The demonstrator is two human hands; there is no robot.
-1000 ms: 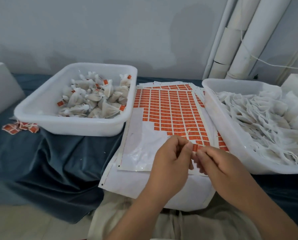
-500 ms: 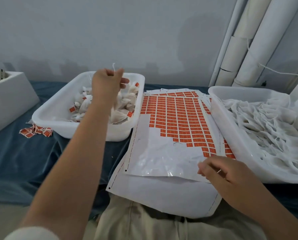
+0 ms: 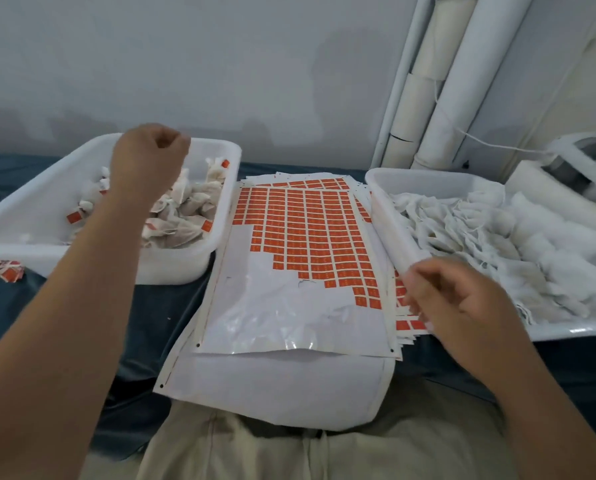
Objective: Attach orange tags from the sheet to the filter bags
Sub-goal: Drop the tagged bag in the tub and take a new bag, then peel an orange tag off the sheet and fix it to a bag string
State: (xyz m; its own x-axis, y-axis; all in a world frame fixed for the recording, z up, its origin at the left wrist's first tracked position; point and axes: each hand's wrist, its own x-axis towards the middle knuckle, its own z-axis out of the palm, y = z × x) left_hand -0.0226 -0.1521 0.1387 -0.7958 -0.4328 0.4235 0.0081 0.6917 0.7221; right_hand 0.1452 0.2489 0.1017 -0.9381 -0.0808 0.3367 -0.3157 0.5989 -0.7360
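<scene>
1. orange tags (image 3: 310, 230) cover the upper part of the sheet (image 3: 272, 306), which lies between the two tubs as before.
2. our left hand (image 3: 147, 161) hangs over the left tub (image 3: 30, 213) of tagged filter bags (image 3: 185, 216), fingers curled, no longer pinching anything we can see.
3. our right hand (image 3: 456, 299) has lifted toward the right tub (image 3: 428, 176); it is blurred, so we cannot tell its grip.

We see a plain grey wall (image 3: 220, 64), white pipes (image 3: 469, 81) in the corner, and a dark blue cloth (image 3: 158, 306) down low.
</scene>
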